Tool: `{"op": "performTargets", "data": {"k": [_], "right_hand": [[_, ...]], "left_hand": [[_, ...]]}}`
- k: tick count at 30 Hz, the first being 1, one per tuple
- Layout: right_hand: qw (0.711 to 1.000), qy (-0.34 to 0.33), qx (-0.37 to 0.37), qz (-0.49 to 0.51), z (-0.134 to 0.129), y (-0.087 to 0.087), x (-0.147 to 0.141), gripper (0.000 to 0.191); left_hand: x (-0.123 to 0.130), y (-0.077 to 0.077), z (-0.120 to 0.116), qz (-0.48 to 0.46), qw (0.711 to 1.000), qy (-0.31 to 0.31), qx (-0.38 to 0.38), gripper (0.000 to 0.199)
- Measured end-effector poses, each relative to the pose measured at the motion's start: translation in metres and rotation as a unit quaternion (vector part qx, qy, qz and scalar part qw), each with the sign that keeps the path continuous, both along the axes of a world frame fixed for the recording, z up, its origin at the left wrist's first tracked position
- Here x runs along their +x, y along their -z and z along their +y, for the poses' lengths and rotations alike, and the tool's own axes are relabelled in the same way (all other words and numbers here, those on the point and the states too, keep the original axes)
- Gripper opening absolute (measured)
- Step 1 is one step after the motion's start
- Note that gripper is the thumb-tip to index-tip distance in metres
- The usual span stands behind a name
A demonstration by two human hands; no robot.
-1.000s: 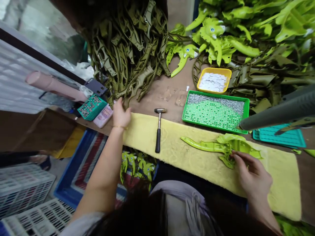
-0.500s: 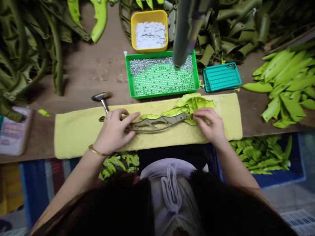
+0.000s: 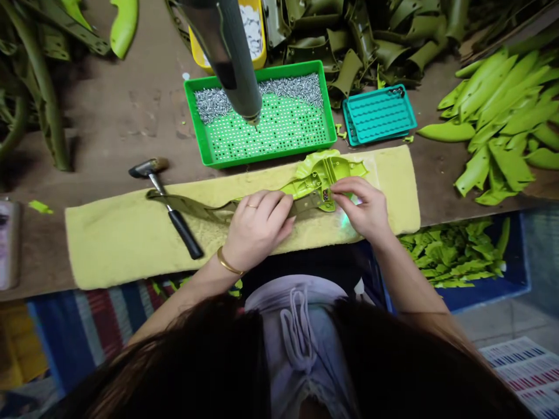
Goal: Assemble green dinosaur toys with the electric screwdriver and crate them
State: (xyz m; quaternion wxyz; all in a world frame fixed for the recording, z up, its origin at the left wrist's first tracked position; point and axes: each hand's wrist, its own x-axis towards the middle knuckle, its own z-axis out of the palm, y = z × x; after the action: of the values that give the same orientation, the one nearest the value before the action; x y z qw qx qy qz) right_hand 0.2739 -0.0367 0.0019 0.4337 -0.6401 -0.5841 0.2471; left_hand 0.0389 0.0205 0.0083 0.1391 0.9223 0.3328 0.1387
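My left hand [image 3: 259, 227] is closed over a long curved olive plastic piece [image 3: 209, 213], which lies across a folded yellow towel [image 3: 109, 244]. Under and beside its right end sits a bright lime-green plastic shell [image 3: 308, 180] with its hollow, ribbed inside facing up. A small dark component [image 3: 325, 195] shows in the shell. Just right of it, my right hand [image 3: 364, 206] pinches thumb and forefinger together at the shell's edge; what is between the fingertips is too small to make out. Coloured light glows beneath that hand. A black-handled hammer [image 3: 183, 233] crosses the olive piece's left part.
An electric screwdriver [image 3: 242, 87] hangs over a green basket [image 3: 266, 156] of screws. Behind stands a yellow tub [image 3: 196, 46] of white pieces. Teal trays [image 3: 379, 116], olive parts [image 3: 349, 73] and lime-green parts [image 3: 493, 122] lie around. A blue bin [image 3: 519, 262] is below the table edge.
My left hand has slid right along the olive piece, nearer the shell, and closed over it. My right hand stays pinched at the shell. Coloured light now shows. The view has shifted right.
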Motion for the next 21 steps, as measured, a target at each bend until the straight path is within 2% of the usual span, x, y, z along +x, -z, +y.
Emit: {"op": "performTargets", "data": {"k": [3,6,10,12,16,21], "right_hand": [[1.0,0.005,0.013,-0.021,-0.001,0.003,0.0,0.009],[0.997,-0.005,0.053,-0.048,-0.002,0.008,0.001,0.009],[0.993,-0.041,0.091,-0.067,-0.004,0.008,0.002,0.012],[0.991,-0.067,0.079,-0.089,-0.002,0.003,0.004,0.013],[0.985,-0.088,0.044,-0.139,0.018,-0.008,0.012,0.029],[0.966,-0.177,-0.008,-0.189,0.053,-0.003,0.021,0.024]], "left_hand": [[0.014,-0.001,0.008,0.012,0.999,-0.019,0.023,0.038],[0.024,0.009,0.014,0.005,0.999,-0.029,0.019,0.04],[0.022,0.021,0.016,-0.003,0.999,-0.033,0.03,0.04],[0.019,0.022,0.016,-0.006,0.999,-0.025,0.037,0.04],[0.016,0.02,0.018,-0.005,0.999,-0.019,0.033,0.041],[0.02,0.015,0.02,-0.001,1.0,-0.019,0.009,0.043]]}}
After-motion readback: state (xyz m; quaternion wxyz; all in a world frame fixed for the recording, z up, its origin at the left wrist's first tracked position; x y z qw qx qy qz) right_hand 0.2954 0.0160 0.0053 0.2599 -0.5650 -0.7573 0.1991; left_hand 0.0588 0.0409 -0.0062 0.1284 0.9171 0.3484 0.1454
